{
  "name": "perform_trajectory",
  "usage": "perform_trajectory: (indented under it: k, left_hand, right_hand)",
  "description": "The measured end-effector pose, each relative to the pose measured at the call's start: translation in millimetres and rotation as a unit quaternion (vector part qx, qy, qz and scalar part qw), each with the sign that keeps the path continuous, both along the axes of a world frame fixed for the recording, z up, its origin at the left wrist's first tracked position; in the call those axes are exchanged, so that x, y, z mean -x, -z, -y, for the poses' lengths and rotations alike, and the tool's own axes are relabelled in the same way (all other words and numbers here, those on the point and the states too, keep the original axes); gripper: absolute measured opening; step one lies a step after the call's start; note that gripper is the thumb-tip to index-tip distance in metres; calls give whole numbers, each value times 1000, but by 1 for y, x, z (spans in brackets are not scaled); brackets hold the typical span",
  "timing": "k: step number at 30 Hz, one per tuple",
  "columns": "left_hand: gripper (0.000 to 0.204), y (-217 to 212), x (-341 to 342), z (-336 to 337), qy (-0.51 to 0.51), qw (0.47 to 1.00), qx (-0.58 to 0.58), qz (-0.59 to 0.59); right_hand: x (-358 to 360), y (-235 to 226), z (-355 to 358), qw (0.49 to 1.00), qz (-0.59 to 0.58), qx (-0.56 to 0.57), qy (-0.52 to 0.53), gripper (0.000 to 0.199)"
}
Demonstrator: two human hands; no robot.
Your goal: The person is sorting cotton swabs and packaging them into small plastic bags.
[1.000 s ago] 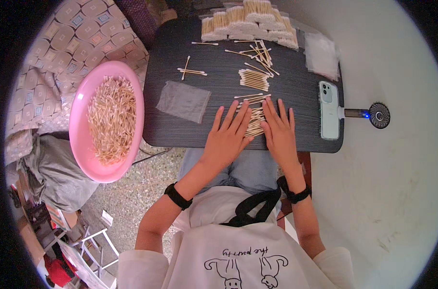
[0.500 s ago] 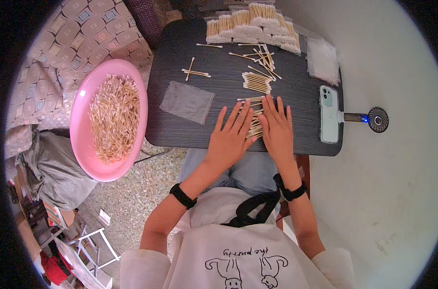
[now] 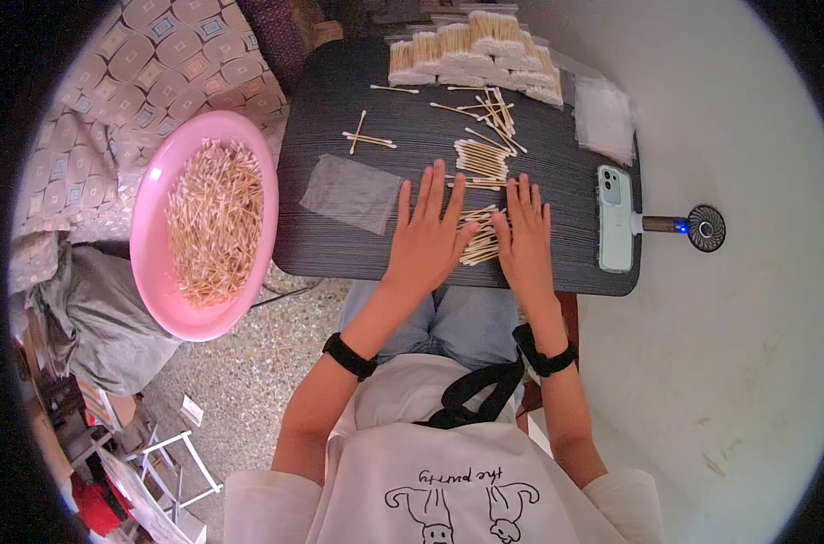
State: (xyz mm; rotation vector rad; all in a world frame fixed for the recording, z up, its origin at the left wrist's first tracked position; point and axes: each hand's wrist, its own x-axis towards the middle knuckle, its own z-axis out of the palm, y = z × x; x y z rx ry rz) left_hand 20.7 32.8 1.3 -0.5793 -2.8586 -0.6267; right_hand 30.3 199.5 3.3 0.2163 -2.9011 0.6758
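**Left hand [image 3: 423, 238] and right hand [image 3: 526, 243] flank a loose bundle of cotton swabs [image 3: 481, 247]**

Take the ordered row of swabs [image 3: 482, 161] on the dark table [image 3: 330, 256] as the landmark. The loose bundle lies on the person's side of that row, its swabs roughly side by side but uneven at the ends and slightly slanted. A couple of swabs [image 3: 475, 185] lie just below the row, between it and the bundle.

Both hands are palm down, their grips released. The left hand is below and left of the row, fingers stretched and spread, its thumb reaching across to the bundle's left edge. The right hand is below and right of the row, fingers extended, its thumb beside the bundle's right edge. From this height, how firmly either thumb touches the swabs is hard to tell.

Just beyond the row, several scattered swabs [image 3: 498, 112] overlap at odd angles. Left of the row are some crossed swabs [image 3: 358, 138], with a see-through bag [image 3: 353, 193] lower on the same side. Well beyond the row rises a stack of swab-filled packets [image 3: 471, 53]. To its right are a sheaf of plastic bags [image 3: 604, 118], a pale phone [image 3: 616, 222] lying back up, and a small fan [image 3: 706, 228]. Far left of the row, a pink tub [image 3: 145, 263] holds a heap of swabs [image 3: 214, 227].
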Motion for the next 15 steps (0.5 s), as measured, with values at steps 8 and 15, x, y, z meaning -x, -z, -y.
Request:
perform_trajectory:
  k: [8,15]
  left_hand:
    - [62,9,7,-19,14,1000,-8,2]
    - [60,8,17,-13,21,996,-84,2]
  right_hand:
    - [3,3,13,999,19,39,7,53]
    - [11,6,-1,996,-6,84,17,53]
